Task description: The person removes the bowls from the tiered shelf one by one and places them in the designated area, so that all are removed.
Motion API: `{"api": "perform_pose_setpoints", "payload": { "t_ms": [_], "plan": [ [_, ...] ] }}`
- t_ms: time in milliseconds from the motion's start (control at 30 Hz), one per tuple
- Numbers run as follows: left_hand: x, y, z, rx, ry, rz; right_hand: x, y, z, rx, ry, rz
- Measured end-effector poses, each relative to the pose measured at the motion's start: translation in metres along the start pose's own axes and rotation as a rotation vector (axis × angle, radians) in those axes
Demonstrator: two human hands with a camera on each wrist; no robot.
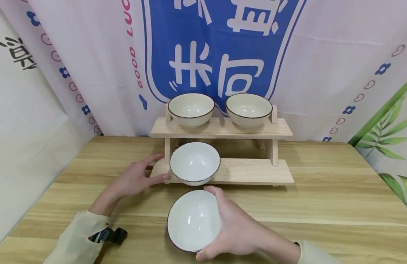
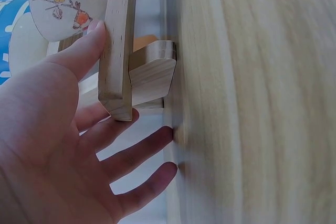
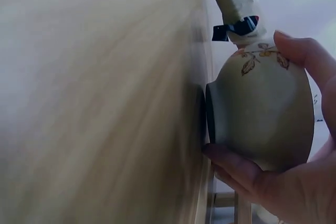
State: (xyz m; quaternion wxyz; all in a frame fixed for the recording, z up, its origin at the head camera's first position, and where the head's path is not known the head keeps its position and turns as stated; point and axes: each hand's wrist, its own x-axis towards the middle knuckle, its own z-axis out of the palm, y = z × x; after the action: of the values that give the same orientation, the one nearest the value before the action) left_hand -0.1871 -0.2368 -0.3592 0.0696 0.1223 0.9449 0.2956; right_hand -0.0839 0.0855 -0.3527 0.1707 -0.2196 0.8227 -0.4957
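Note:
A white bowl (image 1: 191,220) with a dark rim is in front of the two-tier wooden rack (image 1: 256,175). My right hand (image 1: 237,229) grips it from the right, thumb at the near rim and fingers round the far side. In the right wrist view, leaf decoration shows on the bowl's outside (image 3: 268,103), and its foot is at or just above the tabletop. My left hand (image 1: 135,178) holds the left end of the rack's lower board (image 2: 116,51), thumb on top and forefinger underneath. Close to that thumb, a speckle-rimmed bowl (image 1: 195,161) stands on the lower board.
Two cream bowls with brown rims, a left one (image 1: 191,110) and a right one (image 1: 249,110), stand on the upper board (image 1: 220,128). The rack is on a wooden table (image 1: 329,205). Behind hangs a printed cloth (image 1: 322,66).

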Motion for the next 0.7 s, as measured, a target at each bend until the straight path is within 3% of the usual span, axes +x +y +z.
{"api": "perform_pose_setpoints", "payload": {
  "t_ms": [533,700],
  "plan": [
    [0.0,-0.001,0.001,0.004,0.009,0.005,0.016,-0.013,0.025,0.088,0.115,0.114],
    [0.0,-0.001,0.001,0.007,0.011,0.004,0.019,-0.014,0.028,0.126,0.102,0.113]
  ]
}}
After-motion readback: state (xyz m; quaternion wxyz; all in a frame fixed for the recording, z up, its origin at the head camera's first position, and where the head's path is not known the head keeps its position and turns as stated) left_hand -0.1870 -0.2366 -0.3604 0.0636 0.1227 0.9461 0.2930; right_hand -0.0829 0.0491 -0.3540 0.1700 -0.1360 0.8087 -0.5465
